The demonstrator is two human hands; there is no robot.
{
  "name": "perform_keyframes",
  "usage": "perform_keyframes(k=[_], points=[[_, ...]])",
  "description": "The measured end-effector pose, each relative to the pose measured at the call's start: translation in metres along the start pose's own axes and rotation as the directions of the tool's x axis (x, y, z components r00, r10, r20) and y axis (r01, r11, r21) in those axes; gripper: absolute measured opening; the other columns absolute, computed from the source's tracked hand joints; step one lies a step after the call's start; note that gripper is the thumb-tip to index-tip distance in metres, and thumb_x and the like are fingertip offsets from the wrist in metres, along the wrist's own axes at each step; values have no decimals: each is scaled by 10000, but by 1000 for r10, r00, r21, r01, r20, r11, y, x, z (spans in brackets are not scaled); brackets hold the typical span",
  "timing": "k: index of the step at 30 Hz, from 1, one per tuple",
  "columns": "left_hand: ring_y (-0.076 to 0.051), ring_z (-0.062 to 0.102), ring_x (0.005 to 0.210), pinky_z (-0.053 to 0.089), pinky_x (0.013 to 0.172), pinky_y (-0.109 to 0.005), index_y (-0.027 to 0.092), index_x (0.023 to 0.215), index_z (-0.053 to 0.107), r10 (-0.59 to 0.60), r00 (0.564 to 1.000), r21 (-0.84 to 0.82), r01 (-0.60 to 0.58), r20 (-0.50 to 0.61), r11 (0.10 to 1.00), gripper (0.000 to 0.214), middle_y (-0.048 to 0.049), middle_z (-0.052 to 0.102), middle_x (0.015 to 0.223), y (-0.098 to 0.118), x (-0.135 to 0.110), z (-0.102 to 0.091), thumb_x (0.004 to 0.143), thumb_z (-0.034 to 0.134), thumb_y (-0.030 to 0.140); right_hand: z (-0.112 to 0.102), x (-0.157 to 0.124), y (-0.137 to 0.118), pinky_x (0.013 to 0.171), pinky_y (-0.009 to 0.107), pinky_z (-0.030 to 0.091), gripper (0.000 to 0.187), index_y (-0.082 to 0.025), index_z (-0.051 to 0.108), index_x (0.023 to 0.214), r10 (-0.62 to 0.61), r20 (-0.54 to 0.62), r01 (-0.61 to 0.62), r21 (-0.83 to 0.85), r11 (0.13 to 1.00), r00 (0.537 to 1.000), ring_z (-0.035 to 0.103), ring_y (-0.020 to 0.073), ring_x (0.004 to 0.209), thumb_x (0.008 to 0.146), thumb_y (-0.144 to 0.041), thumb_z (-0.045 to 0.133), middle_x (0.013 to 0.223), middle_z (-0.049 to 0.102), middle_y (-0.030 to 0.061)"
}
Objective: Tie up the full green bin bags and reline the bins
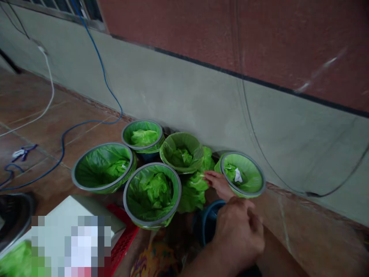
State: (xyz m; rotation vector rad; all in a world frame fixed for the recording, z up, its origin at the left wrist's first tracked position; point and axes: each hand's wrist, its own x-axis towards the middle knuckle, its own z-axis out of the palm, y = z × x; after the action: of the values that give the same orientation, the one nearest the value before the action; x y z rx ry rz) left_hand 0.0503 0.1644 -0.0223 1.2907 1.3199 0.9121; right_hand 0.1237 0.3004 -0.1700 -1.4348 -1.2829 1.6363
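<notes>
My right hand [219,184] reaches forward, its fingers pinched at the edge of a loose green plastic bag [191,196] bunched between the bins. Nearer to me, my left hand [240,227] is closed over my right wrist area; what its fingers hold, if anything, is hidden. Below the hands stands a blue bin [206,223] with no liner visible. Just right of my right hand is a bin lined in green [248,173], a white scrap inside. Another lined bin [152,194] with a grey rim stands to the left, bunched green plastic inside it.
More green-lined bins [181,152] stand by the wall. At lower left are a white box [72,207] and a red crate [127,234]. A blue cable [86,123] and a white cable [50,80] trail over the tiled floor; a dark cable [256,142] hangs at right.
</notes>
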Motion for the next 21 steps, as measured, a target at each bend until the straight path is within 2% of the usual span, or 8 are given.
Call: perform_keyframes(k=[4, 6, 10, 13, 15, 17, 19, 21], points=[[-238, 659, 919, 526, 872, -370, 188, 1031, 664, -33, 997, 77, 39, -73, 996, 253, -99, 702, 1011, 2, 6, -4, 826, 529, 252, -1, -10, -24, 829, 380, 535, 399, -188, 685, 1031, -115, 22, 115, -19, 993, 993, 686, 254, 870, 715, -432, 702, 953, 724, 100], [-248, 656, 945, 520, 884, -384, 179, 1062, 651, -40, 993, 130, 55, -110, 990, 275, -111, 696, 1046, 2, 6, -6, 822, 535, 245, 4, -10, -28, 864, 396, 534, 378, -188, 691, 1004, -123, 45, 125, -50, 991, 991, 693, 266, 896, 704, -417, 714, 994, 724, 107], [-293, 649, 1024, 503, 916, -416, 125, 1156, 622, -56, 989, 332, 99, -136, 938, 359, -171, 673, 1141, -2, 7, -28, 841, 532, 270, 17, -5, -27, 754, 342, 545, 300, -179, 695, 893, -32, 97, 37, -54, 998, 995, 694, 229, 806, 668, -373, 740, 852, 731, 74], [-308, 629, 1101, 475, 967, -416, 114, 1221, 600, -93, 990, 551, 138, -110, 823, 408, -195, 654, 1198, -14, 11, -52, 871, 519, 308, 21, 0, -29, 658, 289, 522, 221, -162, 686, 820, 43, 36, -42, -37, 998, 998, 669, 177, 681, 649, -290, 741, 705, 708, 35], [-312, 616, 1126, 453, 999, -421, 117, 1226, 610, -119, 993, 689, 102, -24, 717, 413, -198, 652, 1202, -32, 19, -61, 857, 544, 293, 21, 4, -33, 645, 267, 516, 164, -162, 684, 767, 74, -1, -74, -47, 996, 997, 658, 153, 640, 639, -245, 743, 654, 700, 18], [-318, 611, 1131, 457, 996, -440, 137, 1221, 626, -182, 982, 777, 72, 55, 625, 405, -185, 642, 1222, -62, 31, -57, 842, 565, 269, 20, 8, -35, 623, 251, 514, 127, -164, 683, 702, 89, 6, -88, -67, 994, 996, 648, 139, 600, 616, -221, 757, 615, 693, 10], [-346, 556, 1216, 452, 1000, -493, 200, 1335, 562, -196, 980, 823, 77, 43, 563, 508, -173, 576, 1348, -102, 46, -42, 836, 594, 291, 19, 12, -32, 594, 240, 507, 114, -167, 679, 648, 81, 28, -79, -69, 994, 996, 632, 128, 562, 592, -213, 767, 583, 682, 3], [-400, 445, 1330, 386, 1038, -596, 261, 1434, 473, -171, 985, 852, 62, 32, 520, 606, -165, 456, 1489, -145, 63, -22, 844, 602, 309, 16, 14, -25, 586, 233, 501, 114, -170, 686, 638, 59, 47, -58, -35, 998, 997, 623, 120, 550, 580, -224, 769, 579, 679, -4]])
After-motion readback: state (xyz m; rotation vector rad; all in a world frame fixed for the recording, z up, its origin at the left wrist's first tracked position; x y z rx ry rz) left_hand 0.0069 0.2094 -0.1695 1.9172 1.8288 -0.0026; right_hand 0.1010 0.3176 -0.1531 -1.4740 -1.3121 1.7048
